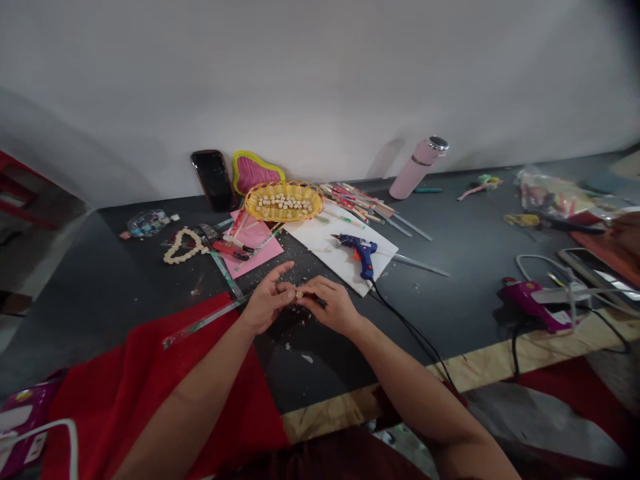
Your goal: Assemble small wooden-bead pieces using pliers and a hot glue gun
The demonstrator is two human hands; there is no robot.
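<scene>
Between my fingertips is a small pale bead-like piece (299, 294), too small to make out fully. The thumb and fingers of my right hand (331, 305) pinch it from the right. My left hand (267, 303) meets it from the left with the thumb tip, its index finger stretched out and its other fingers partly hidden. Beyond them, a yellow woven basket (285, 212) holds many similar pale pieces. A blue glue gun (361, 252) lies on a white sheet (330, 241). Left of my hands rests a triangular outline of pale pieces (183, 247), beside red-handled pliers (229, 249).
A phone (214, 179) and a pink heart-like shape (256, 172) lean on the wall. Glue sticks (357, 200) and a pink bottle (419, 168) stand rightward. The gun's black cord (413, 330) crosses the table edge. Red cloth (150, 373) covers the left front. Another person's hand (626, 233) shows far right.
</scene>
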